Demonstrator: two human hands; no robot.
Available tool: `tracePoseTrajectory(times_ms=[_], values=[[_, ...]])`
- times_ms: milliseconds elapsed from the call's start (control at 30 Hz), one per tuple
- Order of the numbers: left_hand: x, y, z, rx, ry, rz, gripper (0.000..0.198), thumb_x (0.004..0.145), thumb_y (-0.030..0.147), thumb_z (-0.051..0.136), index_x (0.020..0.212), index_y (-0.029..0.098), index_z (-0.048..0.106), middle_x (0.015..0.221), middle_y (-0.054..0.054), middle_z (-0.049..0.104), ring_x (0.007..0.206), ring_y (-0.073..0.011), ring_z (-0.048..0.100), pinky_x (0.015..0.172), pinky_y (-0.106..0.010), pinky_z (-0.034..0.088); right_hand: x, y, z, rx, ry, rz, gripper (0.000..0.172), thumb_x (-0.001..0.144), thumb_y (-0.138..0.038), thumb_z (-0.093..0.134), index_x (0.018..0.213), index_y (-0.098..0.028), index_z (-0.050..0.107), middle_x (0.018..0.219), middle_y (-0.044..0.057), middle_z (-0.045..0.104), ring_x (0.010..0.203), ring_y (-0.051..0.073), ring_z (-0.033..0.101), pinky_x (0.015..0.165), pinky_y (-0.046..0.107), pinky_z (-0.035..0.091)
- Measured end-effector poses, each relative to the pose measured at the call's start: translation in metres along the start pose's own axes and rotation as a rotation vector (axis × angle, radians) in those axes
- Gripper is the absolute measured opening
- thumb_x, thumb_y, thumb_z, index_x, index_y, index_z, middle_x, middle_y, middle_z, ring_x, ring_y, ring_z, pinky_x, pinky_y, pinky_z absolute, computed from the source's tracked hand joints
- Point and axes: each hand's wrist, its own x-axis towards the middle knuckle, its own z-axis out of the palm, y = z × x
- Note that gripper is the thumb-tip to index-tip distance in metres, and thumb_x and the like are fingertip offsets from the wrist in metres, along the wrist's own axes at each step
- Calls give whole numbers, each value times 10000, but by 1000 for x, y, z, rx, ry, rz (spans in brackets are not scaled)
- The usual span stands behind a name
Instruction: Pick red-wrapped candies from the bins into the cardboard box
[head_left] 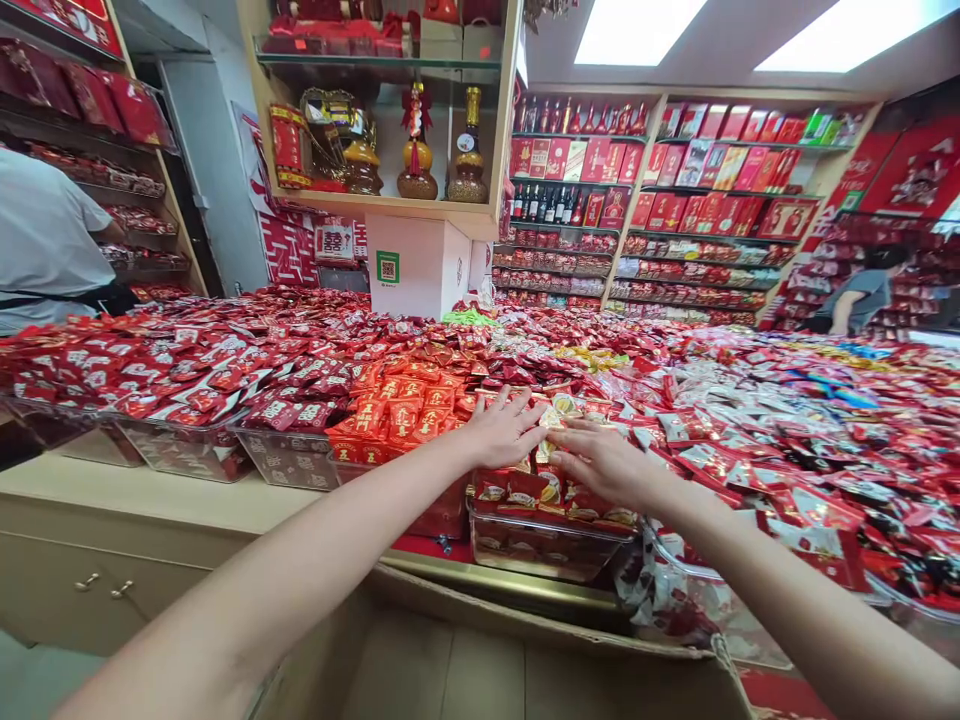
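Both arms reach forward over a clear plastic bin (551, 545) heaped with red and gold candy packets (525, 488). My left hand (506, 430) lies on the left side of the heap, palm down with fingers stretched out. From the right, my right hand (604, 460) rests on the same packets, fingers extended toward the left hand. The fingertips of the two hands nearly meet around a gold packet (559, 408). Neither hand is closed on a packet. Orange-red packets (409, 405) fill the bin beside my left hand.
An open cardboard box (480, 625) stands below the counter edge. More clear bins (289, 455) of wrapped sweets line the counter. A shelf cabinet with bottles (469, 150) hangs over the middle. One person (49, 235) is at the left, another (862, 295) far right.
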Motion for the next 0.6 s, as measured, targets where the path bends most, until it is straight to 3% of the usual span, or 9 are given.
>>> tracePoseTrajectory(times_ms=[100, 200, 300, 400, 600], values=[[4, 1, 1, 3, -27, -15, 607, 816, 617, 98, 1348, 336, 176, 1456, 17, 81, 1308, -318, -68, 983, -629, 14, -2, -12, 6, -26, 28, 48, 358, 869, -333, 397, 1100, -127, 576, 1077, 117, 615, 1081, 275, 470, 919, 397, 356], [6, 2, 0, -2, -45, -22, 626, 811, 622, 82, 1354, 321, 165, 1454, 18, 86, 1306, -329, -62, 967, -655, 17, 1, -10, -1, -22, 31, 127, 292, 865, -330, 407, 934, -171, 642, 924, 90, 667, 908, 238, 568, 802, 334, 417], [6, 4, -3, -10, -55, -15, 667, 793, 647, 64, 1355, 305, 176, 1453, 9, 81, 1305, -330, -73, 968, -655, 38, 13, 9, -17, -23, 65, 295, 261, 861, -263, 403, 843, -175, 649, 843, 82, 679, 781, 209, 611, 682, 281, 434], [4, 6, -5, -7, -48, -5, 725, 763, 690, 86, 1360, 286, 170, 1453, 0, 63, 1297, -322, -122, 983, -633, 31, 35, 36, -22, -35, 109, 466, 232, 848, -252, 432, 900, -126, 619, 859, 120, 668, 788, 218, 609, 657, 291, 433], [6, 5, -6, 13, -49, 21, 772, 731, 727, 167, 1367, 292, 112, 1452, -17, 63, 1303, -329, -82, 981, -637, 22, 68, 62, -3, -7, 53, 531, 261, 803, -326, 555, 958, -116, 561, 845, 47, 624, 755, 159, 586, 696, 329, 462]])
